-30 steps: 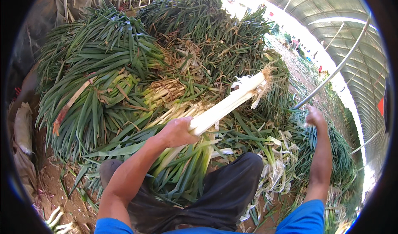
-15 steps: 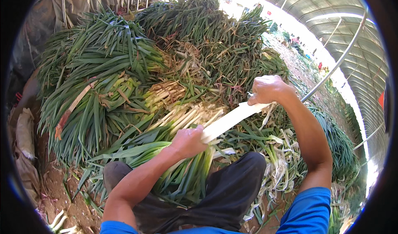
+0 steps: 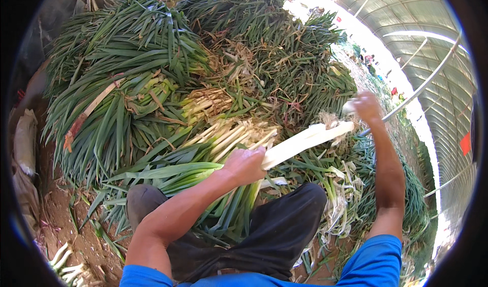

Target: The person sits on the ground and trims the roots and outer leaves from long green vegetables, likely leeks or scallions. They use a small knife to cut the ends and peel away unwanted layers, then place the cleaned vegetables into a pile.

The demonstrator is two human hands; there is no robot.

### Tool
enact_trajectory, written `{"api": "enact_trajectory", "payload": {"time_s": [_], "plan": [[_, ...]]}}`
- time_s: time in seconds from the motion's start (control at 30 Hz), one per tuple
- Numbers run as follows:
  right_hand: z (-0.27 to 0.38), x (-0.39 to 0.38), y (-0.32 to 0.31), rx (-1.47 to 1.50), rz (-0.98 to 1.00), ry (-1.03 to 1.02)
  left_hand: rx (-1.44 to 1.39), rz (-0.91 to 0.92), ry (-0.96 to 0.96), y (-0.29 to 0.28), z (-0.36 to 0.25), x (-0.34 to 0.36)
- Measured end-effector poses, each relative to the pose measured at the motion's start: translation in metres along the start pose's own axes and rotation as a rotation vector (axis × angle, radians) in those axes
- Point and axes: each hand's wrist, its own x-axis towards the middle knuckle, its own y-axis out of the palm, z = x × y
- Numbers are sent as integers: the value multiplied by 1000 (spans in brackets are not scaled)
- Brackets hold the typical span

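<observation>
My left hand is closed round several thick green onions. Their white shafts slant up to the right, with brownish roots at the far end, while long green leaves trail to the left. Just beyond that root end is my right hand, raised and smeared by motion. A small white patch shows at its fingers, too blurred to name. Below and behind the held stalks lies a bunch of green onions with pale, rooted ends. Shed white and green peelings hang in a heap by my right knee.
Large piles of green onions rise ahead and to the left, with darker leafy heaps at the back. A few white-stemmed onions lie on the soil at lower left. A curved metal pole stands at right under plastic sheeting.
My right hand has come off the end of the white shafts and moved up and right. My left hand has shifted slightly right and up, still gripping the stalks.
</observation>
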Motion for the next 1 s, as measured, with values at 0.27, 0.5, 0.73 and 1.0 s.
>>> {"api": "enact_trajectory", "payload": {"time_s": [0.27,0.5,0.73,1.0], "plan": [[-79,-71,-18,74,716,505,5,-24,-36,-2,19,-5],[167,51,-219,589,392,-222,85,-1,-78,3,21,-14],[266,52,-182,679,1000,-688,36,28,47,22,7,-7],[258,65,-214,485,938,-619,-1,-13,11,-9,-6,-14]]}}
